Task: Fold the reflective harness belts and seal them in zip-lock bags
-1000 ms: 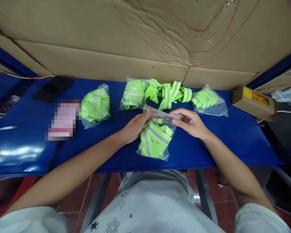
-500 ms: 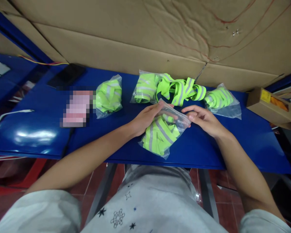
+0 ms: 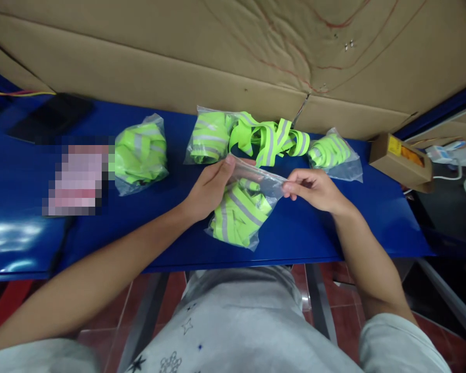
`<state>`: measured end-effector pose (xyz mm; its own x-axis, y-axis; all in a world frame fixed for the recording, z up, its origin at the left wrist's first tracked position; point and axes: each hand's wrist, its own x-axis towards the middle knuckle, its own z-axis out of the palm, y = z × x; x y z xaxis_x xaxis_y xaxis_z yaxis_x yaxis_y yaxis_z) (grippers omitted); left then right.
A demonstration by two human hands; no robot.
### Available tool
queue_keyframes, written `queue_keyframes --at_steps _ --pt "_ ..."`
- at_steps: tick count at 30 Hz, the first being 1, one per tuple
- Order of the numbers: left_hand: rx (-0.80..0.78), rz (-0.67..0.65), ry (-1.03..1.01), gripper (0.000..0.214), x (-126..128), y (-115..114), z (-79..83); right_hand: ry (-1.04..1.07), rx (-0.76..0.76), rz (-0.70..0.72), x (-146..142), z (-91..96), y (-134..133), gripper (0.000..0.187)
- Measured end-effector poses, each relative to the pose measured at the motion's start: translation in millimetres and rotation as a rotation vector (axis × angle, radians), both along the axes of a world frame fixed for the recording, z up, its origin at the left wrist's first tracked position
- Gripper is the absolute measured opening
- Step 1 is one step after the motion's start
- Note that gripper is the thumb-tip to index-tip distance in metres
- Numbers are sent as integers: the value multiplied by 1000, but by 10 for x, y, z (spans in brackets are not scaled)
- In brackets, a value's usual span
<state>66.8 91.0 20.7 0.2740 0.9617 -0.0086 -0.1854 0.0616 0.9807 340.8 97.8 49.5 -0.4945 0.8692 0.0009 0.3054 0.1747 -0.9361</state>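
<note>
A clear zip bag [image 3: 241,215] with a folded neon-yellow reflective strap inside lies near the front of the blue table. My left hand [image 3: 212,186] grips the upper left corner of its mouth, thumb on top and fingers behind the plastic. At the other end of the zip edge, my right hand [image 3: 312,189] pinches the corner between thumb and curled fingers. The mouth is stretched straight between both hands. Just beyond it are a bundle of loose reflective straps [image 3: 270,142] and another filled bag [image 3: 209,137].
More bagged straps lie at the left [image 3: 142,153] and right [image 3: 330,153]. A cardboard box [image 3: 399,160] with orange contents stands at the table's right end. A dark flat device [image 3: 54,116] and a blurred-out pink item [image 3: 77,178] are on the left. A cardboard-covered panel [image 3: 159,62] rises behind.
My right hand has closed from loosely spread fingers into a pinch on the bag's corner. The zip edge is now pulled straighter. The view has shifted to the right.
</note>
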Motion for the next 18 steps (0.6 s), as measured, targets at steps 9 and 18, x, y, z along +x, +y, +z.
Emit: queue_keyframes --at_steps 9,18 --pt "196 50 70 48 53 -67 23 -96 277 -1 -10 -24 -63 26" --pt "230 30 103 50 97 -127 55 38 135 8 -83 -52 -78 29"
